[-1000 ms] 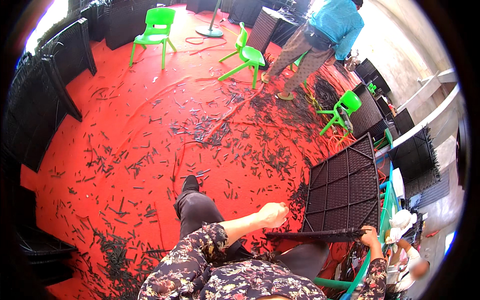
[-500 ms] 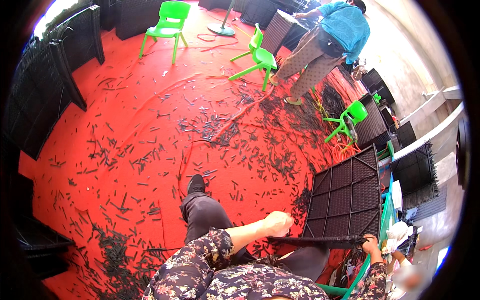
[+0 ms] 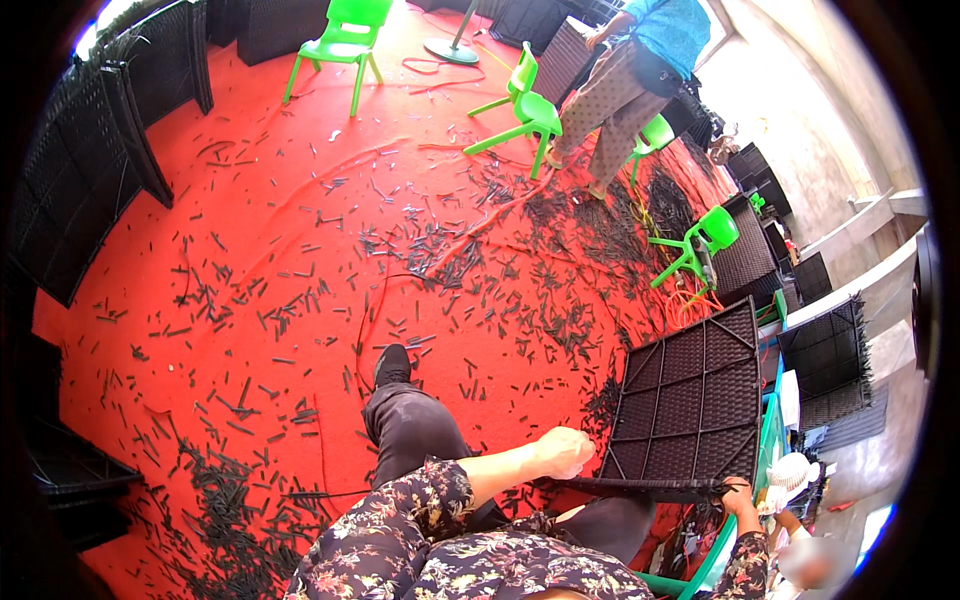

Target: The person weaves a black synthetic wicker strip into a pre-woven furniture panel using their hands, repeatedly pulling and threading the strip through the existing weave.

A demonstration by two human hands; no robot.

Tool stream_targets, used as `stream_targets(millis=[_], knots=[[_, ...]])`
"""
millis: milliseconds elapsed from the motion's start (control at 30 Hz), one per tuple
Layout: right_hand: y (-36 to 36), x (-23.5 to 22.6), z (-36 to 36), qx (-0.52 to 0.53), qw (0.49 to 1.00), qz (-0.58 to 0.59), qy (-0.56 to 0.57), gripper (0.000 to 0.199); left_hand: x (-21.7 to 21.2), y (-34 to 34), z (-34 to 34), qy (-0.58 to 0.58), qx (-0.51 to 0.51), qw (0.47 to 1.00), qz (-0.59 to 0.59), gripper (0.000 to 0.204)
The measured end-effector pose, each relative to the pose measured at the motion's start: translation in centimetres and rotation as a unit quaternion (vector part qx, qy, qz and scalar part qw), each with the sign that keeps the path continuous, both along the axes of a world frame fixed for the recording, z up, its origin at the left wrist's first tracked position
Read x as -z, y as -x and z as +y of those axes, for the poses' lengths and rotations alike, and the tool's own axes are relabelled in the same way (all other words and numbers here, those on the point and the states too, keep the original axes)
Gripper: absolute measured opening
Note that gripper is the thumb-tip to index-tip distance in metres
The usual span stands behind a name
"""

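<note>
Black woven wicker panel point(image 3: 688, 395) at my front right, right hand point(image 3: 739, 497) gripping its near corner; can't tell if left hand point(image 3: 563, 453) is open. Co-worker point(image 3: 628, 88) shifted, uncovering a green chair point(image 3: 656, 134).

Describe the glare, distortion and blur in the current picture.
Head view: glare washes out the wall at upper right; head view: the pale rail curves near the blackened rim; head view: a blurred patch sits at lower right, while the woven panel looks fairly sharp.
</note>
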State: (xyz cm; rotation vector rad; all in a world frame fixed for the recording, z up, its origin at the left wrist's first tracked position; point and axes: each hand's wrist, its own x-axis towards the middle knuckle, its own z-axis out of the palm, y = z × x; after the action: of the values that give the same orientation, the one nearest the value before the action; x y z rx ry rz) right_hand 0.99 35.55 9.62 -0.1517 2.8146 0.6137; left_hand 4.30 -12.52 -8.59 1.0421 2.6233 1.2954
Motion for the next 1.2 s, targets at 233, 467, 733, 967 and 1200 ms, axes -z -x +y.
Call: stream_targets(millis=[233,467,733,967,1200], knots=[[-0.3,-0.4,-2.1,0.010,1.000,0.025,0.012,0.028,-0.2,-0.1,-0.1,-0.017,-0.016,1.000,0.012,0.019],[0.0,0.7,2.1,-0.035,0.999,0.035,0.013,0.024,1.0,0.1,0.7,-0.058,-0.040,0.996,0.050,0.012],[0.0,0.4,0.1,-0.014,1.000,0.021,0.011,0.024,0.5,0.2,-0.1,0.003,0.007,1.000,0.008,0.021],[-1.1,-0.9,-4.8,0.043,0.997,0.058,0.036,0.025,0.7,0.2,0.1,0.006,0.001,1.000,0.020,0.019],[-1.0,-0.7,-4.4,0.032,0.996,0.057,0.055,0.027,0.5,0.0,-0.1,-0.028,-0.034,0.999,0.025,0.011]])
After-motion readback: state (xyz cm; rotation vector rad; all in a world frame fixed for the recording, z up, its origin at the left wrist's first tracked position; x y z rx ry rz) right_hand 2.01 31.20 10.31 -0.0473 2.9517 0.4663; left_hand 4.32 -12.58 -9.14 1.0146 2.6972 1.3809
